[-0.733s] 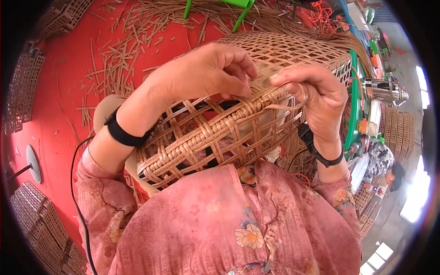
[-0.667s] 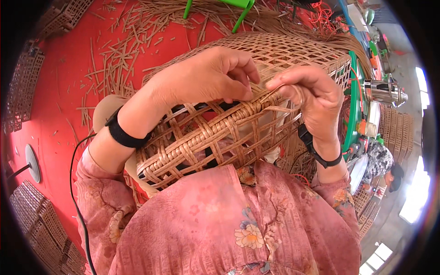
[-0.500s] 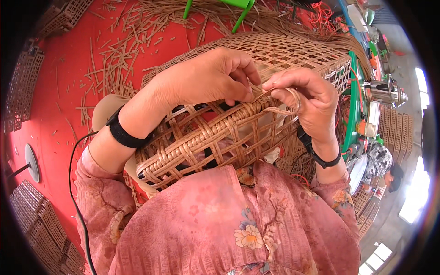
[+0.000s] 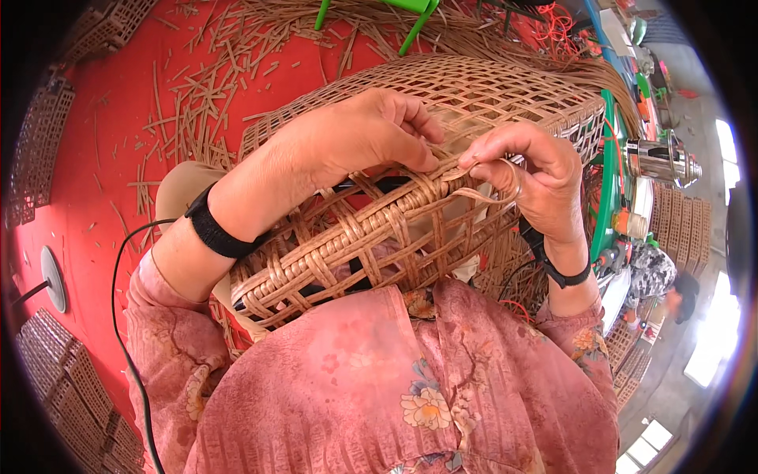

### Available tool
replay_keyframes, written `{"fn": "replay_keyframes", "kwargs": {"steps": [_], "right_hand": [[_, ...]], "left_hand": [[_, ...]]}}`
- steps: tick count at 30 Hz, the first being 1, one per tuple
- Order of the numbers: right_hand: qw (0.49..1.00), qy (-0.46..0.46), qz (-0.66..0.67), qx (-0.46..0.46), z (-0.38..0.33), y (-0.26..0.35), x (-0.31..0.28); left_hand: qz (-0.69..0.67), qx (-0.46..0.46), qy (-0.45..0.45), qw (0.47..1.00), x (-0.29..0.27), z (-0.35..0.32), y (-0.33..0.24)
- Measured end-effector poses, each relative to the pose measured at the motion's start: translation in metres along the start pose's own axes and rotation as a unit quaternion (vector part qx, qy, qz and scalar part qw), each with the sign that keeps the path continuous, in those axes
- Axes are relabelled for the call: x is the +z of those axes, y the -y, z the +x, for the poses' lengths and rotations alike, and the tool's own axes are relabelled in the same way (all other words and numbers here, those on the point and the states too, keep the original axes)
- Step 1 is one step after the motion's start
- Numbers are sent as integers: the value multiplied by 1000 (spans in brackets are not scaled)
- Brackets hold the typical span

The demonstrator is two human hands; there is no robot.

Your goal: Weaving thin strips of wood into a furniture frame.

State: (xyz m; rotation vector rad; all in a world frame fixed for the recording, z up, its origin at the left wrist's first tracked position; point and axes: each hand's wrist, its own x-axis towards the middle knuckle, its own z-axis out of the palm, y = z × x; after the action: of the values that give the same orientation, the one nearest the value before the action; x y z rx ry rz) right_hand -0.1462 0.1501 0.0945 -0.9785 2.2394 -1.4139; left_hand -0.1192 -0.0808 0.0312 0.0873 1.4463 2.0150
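Observation:
Across my lap leans a large openwork woven basket [image 4: 347,233], brown, with a thick braided edge running diagonally toward me. At the upper part of that edge is my left hand [image 4: 383,130], its fingers curled and a fingertip against the braid; part of its grip is hidden behind the hand. Just to its right, my right hand [image 4: 541,170] is closed in a pinch on a flat brown weaving strand [image 4: 489,194]. The strand loops around below the thumb and runs into the braid. Both fingertips are close together but apart.
Cut strips [image 4: 209,103] litter the red floor, with a heap of long strands [image 4: 489,35] behind the basket. A green stool [image 4: 418,24] is at the far side. On the right are a green-edged table [image 4: 606,213], a metal flask [image 4: 662,160] and a bent-over person [image 4: 651,272].
My left hand's upper fingers have lifted and spread slightly at the braid. The right pinch has moved down a little along the edge, and the strand's loop has shifted.

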Motion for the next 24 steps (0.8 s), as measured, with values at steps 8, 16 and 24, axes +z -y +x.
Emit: {"fn": "replay_keyframes", "kwargs": {"steps": [8, 16, 24], "right_hand": [[984, 46, -132, -109, 10, 4, -3], [933, 101, -298, -173, 16, 25, 1], [965, 34, -195, -171, 12, 29, 0]], "left_hand": [[-17, -22, -1, 1000, 0, 0, 1], [104, 34, -12, 994, 1, -4, -3], [132, 75, 25, 988, -2, -5, 2]]}}
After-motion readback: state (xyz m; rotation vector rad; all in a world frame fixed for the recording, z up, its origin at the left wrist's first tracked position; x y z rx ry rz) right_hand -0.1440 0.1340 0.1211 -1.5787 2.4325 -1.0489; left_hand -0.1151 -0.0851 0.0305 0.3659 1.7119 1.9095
